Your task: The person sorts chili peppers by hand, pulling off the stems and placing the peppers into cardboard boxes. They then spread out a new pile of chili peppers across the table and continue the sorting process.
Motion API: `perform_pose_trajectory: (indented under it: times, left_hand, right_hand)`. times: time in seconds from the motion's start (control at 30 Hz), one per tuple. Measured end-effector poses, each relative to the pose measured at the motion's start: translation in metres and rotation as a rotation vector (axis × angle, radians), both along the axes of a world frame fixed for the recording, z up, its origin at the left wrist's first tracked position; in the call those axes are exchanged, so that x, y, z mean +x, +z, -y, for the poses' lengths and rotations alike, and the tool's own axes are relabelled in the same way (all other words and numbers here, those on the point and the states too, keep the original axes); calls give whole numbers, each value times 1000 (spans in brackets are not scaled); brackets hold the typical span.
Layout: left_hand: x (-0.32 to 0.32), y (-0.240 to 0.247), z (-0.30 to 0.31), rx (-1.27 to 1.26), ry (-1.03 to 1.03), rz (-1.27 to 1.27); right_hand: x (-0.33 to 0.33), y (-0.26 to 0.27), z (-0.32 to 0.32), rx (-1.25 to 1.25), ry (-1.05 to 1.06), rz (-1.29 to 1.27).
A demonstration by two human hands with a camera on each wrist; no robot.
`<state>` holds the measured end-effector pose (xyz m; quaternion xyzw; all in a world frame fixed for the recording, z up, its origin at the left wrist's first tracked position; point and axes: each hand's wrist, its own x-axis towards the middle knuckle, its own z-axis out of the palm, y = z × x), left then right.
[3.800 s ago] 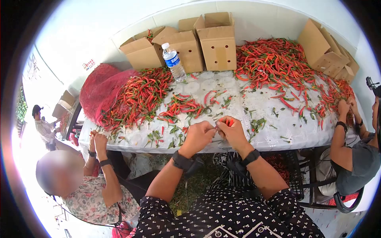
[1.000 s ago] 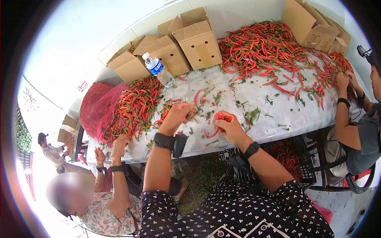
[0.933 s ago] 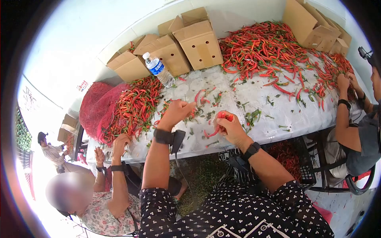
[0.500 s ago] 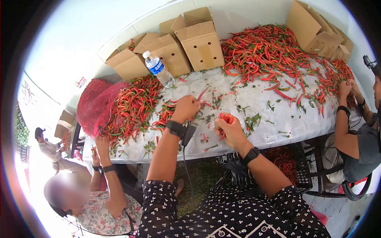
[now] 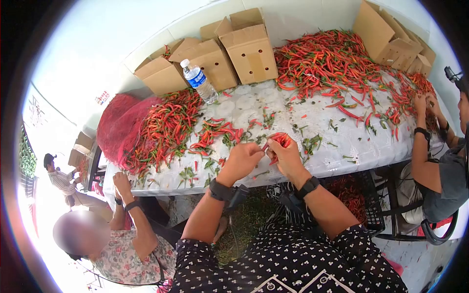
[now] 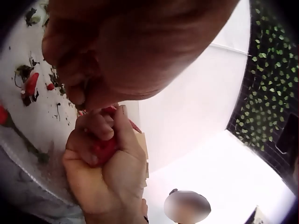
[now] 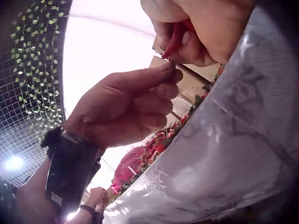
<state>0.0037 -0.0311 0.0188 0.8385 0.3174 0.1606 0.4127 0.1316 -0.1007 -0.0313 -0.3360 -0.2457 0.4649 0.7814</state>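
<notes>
My right hand grips several red chili peppers above the front of the table, thumb and fingers curled round them. My left hand meets it from the left, fingers curled. In the right wrist view, the left thumb and forefinger pinch the end of one red chili pepper that sticks out of the right hand. Seen from the left wrist, more red chili shows inside the right palm. Behind the hands, a small group of loose chilies lies on the tablecloth.
A big chili heap lies at the back right, another pile beside a red mesh bag at left. Cardboard boxes and a water bottle stand behind. People sit at left and right. Stems and leaves litter the cloth.
My left hand reached out over the loose chilies and picked one up; it has come back toward me, against the right hand. The right hand stays nearly in place, still gripping chilies.
</notes>
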Motion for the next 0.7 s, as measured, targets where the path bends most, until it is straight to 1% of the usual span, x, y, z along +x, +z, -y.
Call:
perform_pose_trajectory:
  times: [0.03, 0.1, 0.23, 0.3, 0.33, 0.4, 0.43, 0.47, 0.53, 0.57, 0.6, 0.63, 0.67, 0.7]
  left_hand:
    - [-1, 1, 3, 1, 0, 2]
    - [-4, 8, 11, 34, -89, 38]
    - [-8, 18, 23, 38, -101, 38]
    - [-9, 19, 25, 166, -131, 65]
    - [-10, 19, 28, 168, -129, 66]
    - [-11, 19, 36, 227, -183, 181]
    - [-12, 21, 41, 269, -231, 219]
    - [-13, 25, 42, 267, -232, 214]
    - [-18, 32, 41, 125, -342, -16]
    - [-19, 36, 35, 105, -358, -96]
    - [-19, 34, 23, 103, -357, -98]
    - [-18, 26, 6, 241, -213, -71]
    - [-18, 17, -11, 378, -69, -45]
    - [-18, 11, -27, 509, 39, -149]
  right_hand:
    - [1, 2, 1, -17, 4, -32]
    - [2, 3, 3, -34, 8, -62]
    - [3, 5, 7, -54, 56, -62]
    - [3, 4, 6, -58, 70, -44]
    - [3, 3, 4, -47, 64, -67]
    - [7, 2, 2, -36, 58, -92]
    - [11, 3, 1, -9, 79, -177]
    - [13, 2, 1, 17, 101, -265]
    - [10, 10, 4, -29, 85, -255]
    - [12, 10, 4, -13, 125, -302]
    - [12, 10, 4, 2, 164, -349]
    - [13, 6, 3, 0, 164, -349]
    - [13, 2, 1, -1, 169, -291]
    - [13, 0, 0, -1, 172, -233]
